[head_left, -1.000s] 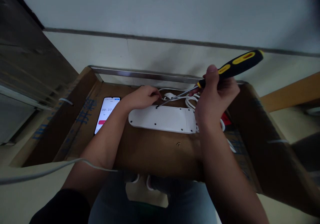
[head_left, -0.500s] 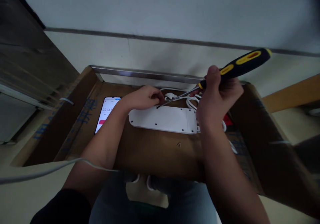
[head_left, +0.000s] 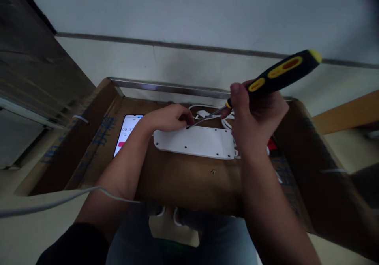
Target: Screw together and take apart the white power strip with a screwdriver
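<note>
A white power strip (head_left: 195, 142) lies face down on a flattened cardboard box (head_left: 183, 178), its screw holes showing. My right hand (head_left: 256, 117) is closed round a black and yellow screwdriver (head_left: 278, 75); the blade tip sits in a hole at the strip's far edge. My left hand (head_left: 167, 117) rests on the strip's far left corner, fingers curled beside the blade tip. The strip's coiled white cord (head_left: 219, 115) lies behind it.
A phone (head_left: 126, 137) with a running timer lies on the cardboard to the left. A small loose screw (head_left: 212, 172) sits in front of the strip. A metal bar (head_left: 168, 86) edges the far side, near the wall. A grey cable (head_left: 59, 202) crosses my left forearm.
My right hand has shifted a little left and turned on the screwdriver handle, which now tilts steeper. The tip stays in the same hole. My left hand has hardly moved.
</note>
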Motion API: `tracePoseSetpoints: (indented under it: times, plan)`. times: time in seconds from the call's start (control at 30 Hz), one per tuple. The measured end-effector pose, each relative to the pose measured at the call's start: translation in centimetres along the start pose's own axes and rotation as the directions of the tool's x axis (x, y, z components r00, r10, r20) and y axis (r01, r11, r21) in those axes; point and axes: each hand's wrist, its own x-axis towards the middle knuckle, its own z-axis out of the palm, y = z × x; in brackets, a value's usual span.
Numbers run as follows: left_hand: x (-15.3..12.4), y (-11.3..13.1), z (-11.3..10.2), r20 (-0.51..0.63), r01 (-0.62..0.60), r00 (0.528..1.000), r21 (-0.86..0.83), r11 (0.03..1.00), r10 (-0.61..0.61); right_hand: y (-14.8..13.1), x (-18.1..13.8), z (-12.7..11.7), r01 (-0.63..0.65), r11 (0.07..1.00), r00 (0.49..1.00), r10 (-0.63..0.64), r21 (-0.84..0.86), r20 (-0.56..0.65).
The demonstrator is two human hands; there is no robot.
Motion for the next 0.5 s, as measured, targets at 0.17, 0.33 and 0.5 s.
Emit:
tracePoseSetpoints:
  times: [0.17,0.33,0.5]
  plan:
    - [-0.2,0.7,0.2,-0.202,-0.216,0.967,-0.346,0.913,0.153,-0.7,2.0,1.1,0.210,0.935,0.971,-0.167,-0.286,0.169]
    - [-0.1,0.8,0.3,-0.365,-0.360,0.914,-0.524,0.772,0.178,-1.8,4.7,3.1,0.244,0.868,0.909,-0.050,-0.432,0.414]
    - [0.4,0.2,0.4,-0.439,-0.391,0.889,-0.577,0.717,0.131,-2.8,5.1,3.7,0.204,0.976,0.875,-0.149,-0.072,0.460]
